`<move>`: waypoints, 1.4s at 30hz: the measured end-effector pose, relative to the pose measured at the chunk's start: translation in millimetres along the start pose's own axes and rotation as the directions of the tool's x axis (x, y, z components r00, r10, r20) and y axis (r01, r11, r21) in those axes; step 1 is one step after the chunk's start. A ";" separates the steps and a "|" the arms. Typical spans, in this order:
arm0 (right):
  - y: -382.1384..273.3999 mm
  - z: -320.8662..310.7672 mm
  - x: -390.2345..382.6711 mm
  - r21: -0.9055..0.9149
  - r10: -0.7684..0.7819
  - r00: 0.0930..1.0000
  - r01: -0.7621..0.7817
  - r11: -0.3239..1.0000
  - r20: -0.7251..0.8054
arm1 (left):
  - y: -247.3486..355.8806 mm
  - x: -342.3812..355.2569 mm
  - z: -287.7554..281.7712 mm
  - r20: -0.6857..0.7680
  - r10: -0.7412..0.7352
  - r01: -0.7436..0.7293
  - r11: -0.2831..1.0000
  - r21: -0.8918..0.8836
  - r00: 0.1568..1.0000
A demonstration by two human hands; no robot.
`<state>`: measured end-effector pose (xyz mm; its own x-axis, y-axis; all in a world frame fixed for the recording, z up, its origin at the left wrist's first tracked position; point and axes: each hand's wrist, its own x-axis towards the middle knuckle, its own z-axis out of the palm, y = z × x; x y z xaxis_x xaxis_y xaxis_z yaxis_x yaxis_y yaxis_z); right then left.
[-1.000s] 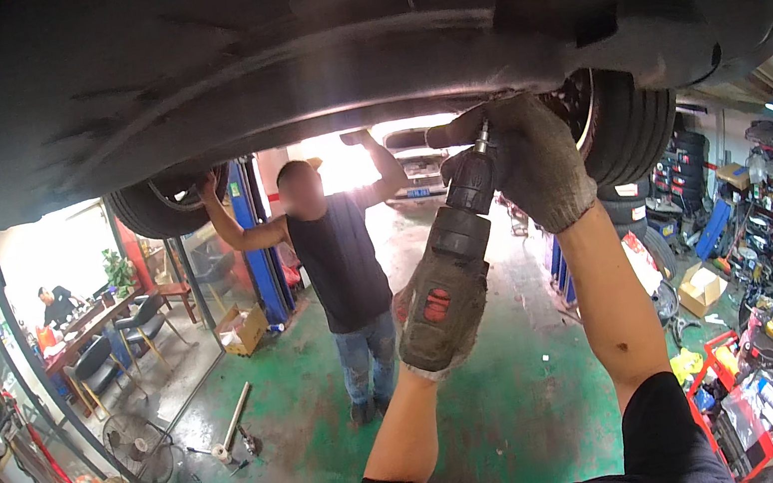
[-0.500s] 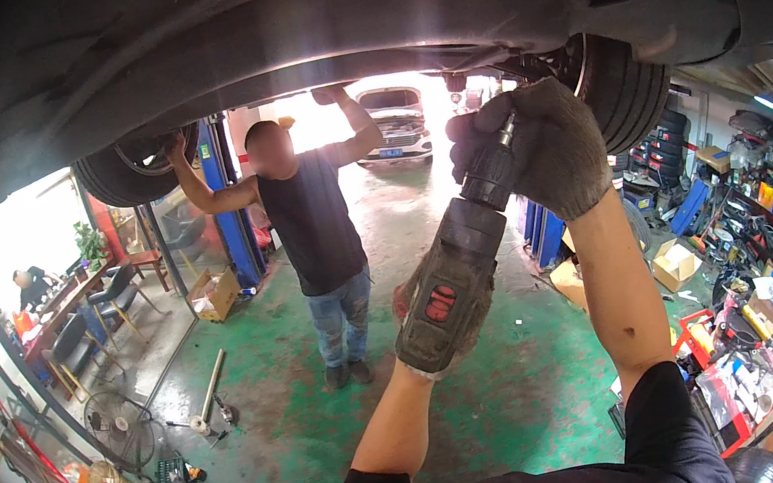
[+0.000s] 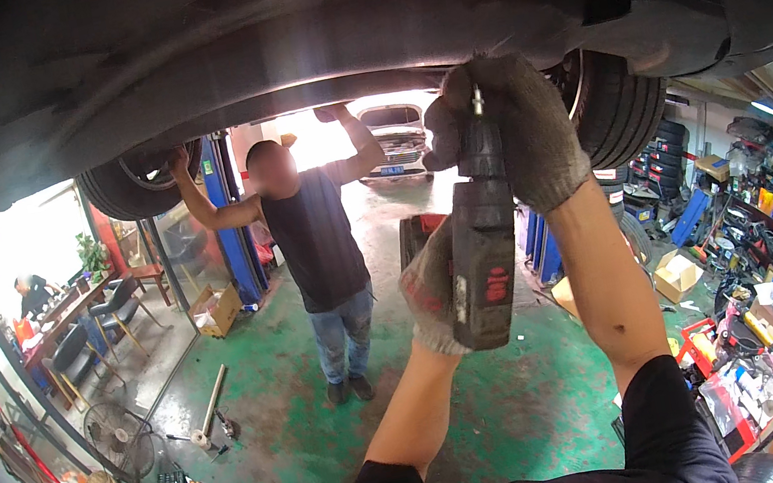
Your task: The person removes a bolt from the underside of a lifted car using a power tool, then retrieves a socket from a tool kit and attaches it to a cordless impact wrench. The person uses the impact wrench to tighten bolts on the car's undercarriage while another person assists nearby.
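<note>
A black cordless drill (image 3: 483, 262) with red marks points upward beneath the raised car's dark underside (image 3: 273, 32). My left hand (image 3: 431, 300), in a grey work glove, is closed round its handle; the fingers are partly hidden behind the tool body. My right hand (image 3: 540, 136), gloved too, curls round the chuck (image 3: 480, 151) with its fingers bent near the short metal bit (image 3: 478, 104). The fingertips are close under the car's lower edge, and whether they touch it I cannot tell. What lies inside that curl, besides the chuck, is hidden.
A co-worker (image 3: 311, 243) stands ahead with arms raised to the car, near a wheel (image 3: 134, 180). Another wheel (image 3: 623, 108) hangs at right. Blue lift posts (image 3: 231, 216) stand either side. Cluttered parts (image 3: 754, 325) fill the right; a fan (image 3: 120, 440) and metal rod (image 3: 213, 400) are left.
The drill has swung from a slant to nearly upright, its rear end moving right. Both my hands have shifted with it, the right one slightly up and left.
</note>
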<state>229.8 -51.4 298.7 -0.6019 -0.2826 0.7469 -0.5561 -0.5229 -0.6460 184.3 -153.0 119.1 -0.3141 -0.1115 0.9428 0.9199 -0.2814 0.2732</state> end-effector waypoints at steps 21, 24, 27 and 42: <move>5.9 -14.2 40.4 0.046 -0.216 0.976 0.216 0.975 0.001 | -41.9 26.9 31.2 -0.056 -0.023 0.014 0.987 -0.157 0.998; 7.9 -12.0 34.4 -0.090 -0.287 0.958 0.286 0.954 0.004 | -52.9 26.1 34.9 0.067 -0.292 0.238 0.605 -0.760 0.954; 7.3 -2.7 34.6 0.276 -0.285 0.930 0.218 0.936 0.233 | -63.6 27.6 38.9 0.170 -0.385 0.293 0.290 -0.911 0.907; -8.5 -2.9 41.8 0.131 -0.334 0.930 0.316 0.940 0.152 | -82.9 28.2 51.2 0.368 -0.238 0.337 -0.160 -0.928 0.899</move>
<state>207.7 -56.4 335.0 -0.2872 -0.2101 0.9345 -0.6376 -0.6861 -0.3502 111.3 -84.1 132.9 -0.4153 0.3173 0.8526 -0.4707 -0.8769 0.0971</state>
